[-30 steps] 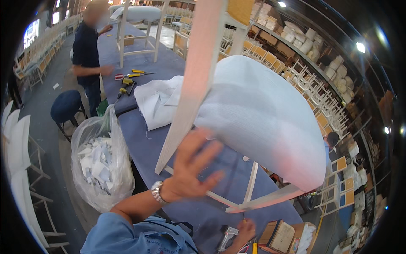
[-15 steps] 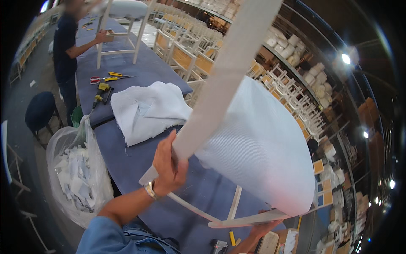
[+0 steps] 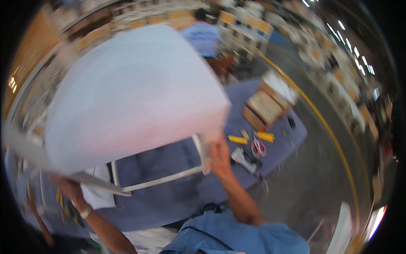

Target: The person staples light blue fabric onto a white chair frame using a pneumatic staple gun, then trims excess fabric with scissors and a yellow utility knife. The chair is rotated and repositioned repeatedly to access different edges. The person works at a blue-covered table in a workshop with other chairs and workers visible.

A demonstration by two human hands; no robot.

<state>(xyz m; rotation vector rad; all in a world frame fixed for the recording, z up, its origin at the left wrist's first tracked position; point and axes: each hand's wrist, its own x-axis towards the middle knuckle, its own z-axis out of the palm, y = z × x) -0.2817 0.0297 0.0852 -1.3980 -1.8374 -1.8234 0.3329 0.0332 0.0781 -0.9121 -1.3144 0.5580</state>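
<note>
The chair is tilted above the table, and blur hides whether its legs touch. Its thick padded seat is covered in pale blue cloth, tinged pink along the lower edge, rounded on the far side and square at the right corner; the frame is slim, straight, whitish bars. The right hand has its fingers wrapped round the leg under that corner. The left hand is at the left leg, its fingers too blurred to tell how firmly they close. A white fabric piece lies flat beside it. To the right stands a brown cardboard box with crumpled white material at its top. Near it lie red-handled scissors, two yellow tools and a grey metal tool. The table is covered in dull blue. Beyond, a yellow line curves over the grey floor, and a person in light blue is near more chairs.
</note>
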